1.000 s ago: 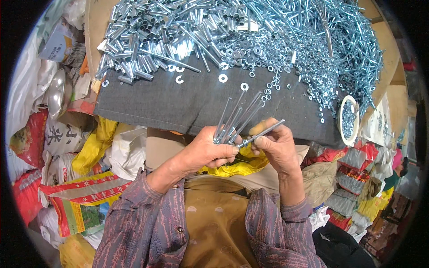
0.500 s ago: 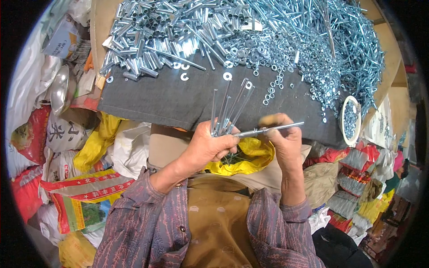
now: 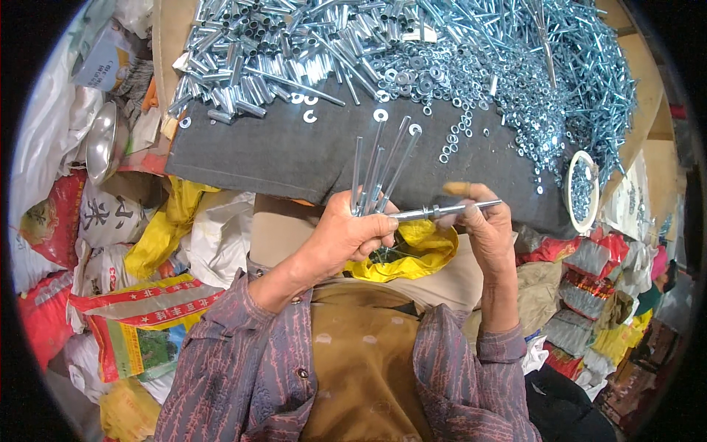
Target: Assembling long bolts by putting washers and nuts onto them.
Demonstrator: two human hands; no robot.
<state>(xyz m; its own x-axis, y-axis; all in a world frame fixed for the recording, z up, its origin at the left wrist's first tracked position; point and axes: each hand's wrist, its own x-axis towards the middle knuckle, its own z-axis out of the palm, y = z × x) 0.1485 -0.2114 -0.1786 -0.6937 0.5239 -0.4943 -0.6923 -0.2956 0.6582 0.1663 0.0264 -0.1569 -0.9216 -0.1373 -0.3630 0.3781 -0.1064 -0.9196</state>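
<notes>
My left hand (image 3: 353, 232) is closed around several slim metal bolts (image 3: 379, 177) that stand up in a fan from the fist. Another metal bolt (image 3: 417, 215) points right from between its thumb and fingers, with a sleeve and a nut on it. My right hand (image 3: 486, 225) pinches that bolt's far end between thumb and fingers; one finger wears an orange-tan fingertip cover (image 3: 458, 188). Below the hands, an open yellow bag (image 3: 420, 254) in my lap holds thin metal pieces, partly hidden by the left hand.
The dark cloth (image 3: 250, 151) on the table ahead carries heaps of metal sleeves (image 3: 250, 66), washers and nuts (image 3: 434, 77), and bolts (image 3: 589, 74). A white oval dish (image 3: 582, 191) of small parts sits at right. Packed sacks (image 3: 140, 317) crowd both sides, with a metal bowl (image 3: 103, 144) at left.
My right hand has moved right along the horizontal bolt, away from the nut toward the bolt's end. The left hand keeps its grip on the bunch.
</notes>
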